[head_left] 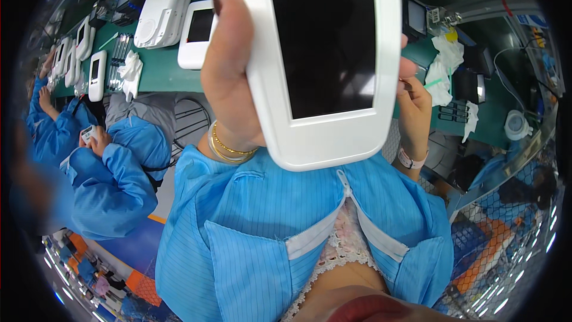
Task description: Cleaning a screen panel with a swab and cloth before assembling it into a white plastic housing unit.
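Note:
Close up, a white handheld device [330, 137] with a dark screen fills the upper middle. My left hand [229, 77] is closed around it, the thumb along its left edge and fingertips showing at its right edge. Just right of the device, my right hand [416, 110] has its fingers bent together and is partly hidden behind it. A thin light-green stick [432, 83] shows beside those fingertips; whether they pinch it I cannot tell.
On the green bench [164, 74] lie another white screen device [189, 48], a white stacked unit [161, 15], several dark-handled tools [121, 53] and crumpled white cloths [445, 65]. At left a blue-sleeved co-worker [116, 173] holds a small white device [89, 135]. A wire mesh [494, 226] stands at right.

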Action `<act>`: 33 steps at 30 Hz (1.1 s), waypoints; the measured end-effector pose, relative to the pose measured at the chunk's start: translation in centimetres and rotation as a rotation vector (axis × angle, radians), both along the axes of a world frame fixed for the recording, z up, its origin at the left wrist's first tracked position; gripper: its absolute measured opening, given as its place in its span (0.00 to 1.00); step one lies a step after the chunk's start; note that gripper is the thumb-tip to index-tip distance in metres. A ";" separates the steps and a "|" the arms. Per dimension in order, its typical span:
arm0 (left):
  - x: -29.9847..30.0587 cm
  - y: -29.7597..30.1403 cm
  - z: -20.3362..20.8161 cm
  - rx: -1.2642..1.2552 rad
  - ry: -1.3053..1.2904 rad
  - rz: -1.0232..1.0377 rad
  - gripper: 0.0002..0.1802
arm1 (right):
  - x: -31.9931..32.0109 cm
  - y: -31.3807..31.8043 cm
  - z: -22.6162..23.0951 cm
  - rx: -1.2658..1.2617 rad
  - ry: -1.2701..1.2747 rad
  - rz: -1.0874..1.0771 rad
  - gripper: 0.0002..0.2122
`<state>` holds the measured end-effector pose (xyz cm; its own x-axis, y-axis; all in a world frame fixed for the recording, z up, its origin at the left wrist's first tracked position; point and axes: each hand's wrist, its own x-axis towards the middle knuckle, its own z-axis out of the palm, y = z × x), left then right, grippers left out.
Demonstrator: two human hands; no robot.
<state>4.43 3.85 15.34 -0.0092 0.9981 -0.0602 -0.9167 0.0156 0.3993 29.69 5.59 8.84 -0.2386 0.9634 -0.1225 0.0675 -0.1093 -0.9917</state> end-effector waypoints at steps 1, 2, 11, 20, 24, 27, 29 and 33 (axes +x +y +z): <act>-0.1 0.1 0.0 0.004 0.005 0.000 0.27 | 0.0 0.2 0.1 0.030 -0.004 0.003 0.13; -0.1 0.1 -0.2 0.005 0.003 -0.004 0.28 | 0.1 0.1 -0.3 0.030 -0.013 -0.009 0.13; 0.4 -1.1 0.1 0.005 0.001 -0.020 0.38 | 1.0 -1.0 -0.7 0.050 0.043 0.013 0.13; 0.7 -0.2 0.2 0.030 -0.016 -0.082 0.48 | 1.6 -0.9 -1.3 0.101 -0.081 -0.082 0.12; 0.5 0.5 0.2 0.054 -0.038 -0.214 0.53 | 4.7 0.3 -2.4 0.143 -0.264 -0.283 0.11; 0.8 1.2 0.2 0.018 -0.044 -0.304 0.54 | 9.0 0.9 -3.5 0.122 -0.463 -0.577 0.08; 0.0 1.4 0.5 -0.036 -0.002 -0.270 0.51 | 10.5 1.1 -4.1 0.317 -0.830 -0.769 0.05; 0.7 2.6 -2.3 -0.008 -0.077 -0.358 0.48 | 13.5 -0.1 -6.1 0.472 -1.158 -0.723 0.06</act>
<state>5.15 6.44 13.04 0.3455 0.9368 -0.0546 -0.8798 0.3436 0.3284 43.23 5.54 2.71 0.3202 0.8327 0.4518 0.9160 -0.1506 -0.3718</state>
